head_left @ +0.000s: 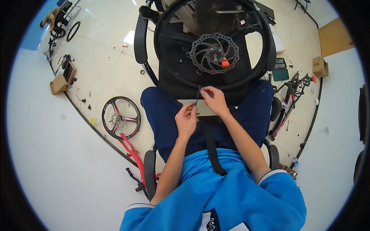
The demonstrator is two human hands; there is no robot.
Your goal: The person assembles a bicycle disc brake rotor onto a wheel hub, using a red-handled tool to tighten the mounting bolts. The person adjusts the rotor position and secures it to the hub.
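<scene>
My left hand is closed in a pinch around the lower part of a thin dark rod-shaped tool, held nearly upright above my lap. My right hand has its fingertips pinched at the rod's upper end. Just beyond both hands, a black wheel lies flat across a black chair seat. A silver brake disc with many holes sits at the wheel's hub, and an orange-red piece shows by it. Several small screws lie on the seat.
On the floor at left are a three-spoke wheel and a red bicycle frame. A dark bicycle frame and a green tool case lie at right. Cardboard boxes stand along the walls. Another person is at far left.
</scene>
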